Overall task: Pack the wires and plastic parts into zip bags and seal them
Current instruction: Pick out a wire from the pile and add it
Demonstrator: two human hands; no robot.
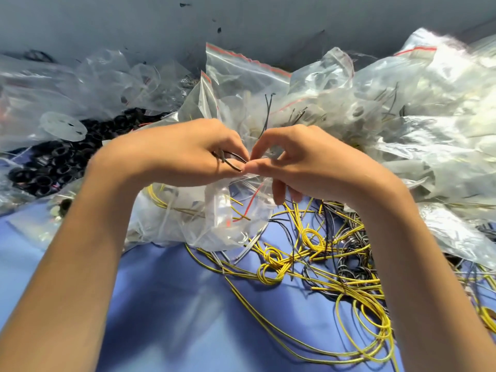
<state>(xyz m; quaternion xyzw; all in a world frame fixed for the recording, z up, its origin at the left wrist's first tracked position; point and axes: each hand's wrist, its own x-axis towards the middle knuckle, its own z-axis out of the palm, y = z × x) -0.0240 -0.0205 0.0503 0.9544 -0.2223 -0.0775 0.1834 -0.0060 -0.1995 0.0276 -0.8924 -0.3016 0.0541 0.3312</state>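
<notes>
While a blue table (174,304) met a grey wall (107,22), the left hand (185,154) pinched dark wires (230,160) and the right hand (303,159) pinched a zip bag (222,218).

- Work surface (166,304): flat, blue, with bare areas at near centre and near left.
- Yellow wires (273,267): a loose tangle of loops and small coils lies on the surface from centre to the lower right edge.
- Dark wires (351,253): black and grey strands, mixed in among the yellow ones on the right.
- Zip bag heap (402,124): clear bags with red seal strips, piled along the far side from centre to right.
- Centre zip bag (214,226): crumpled, yellow wire ends inside; its lower part rests on the surface and overlaps the tangle.
- Black plastic rings (51,167): a pile at far left, partly under clear film.
- Flat clear bag (35,226): lies at near left.
</notes>
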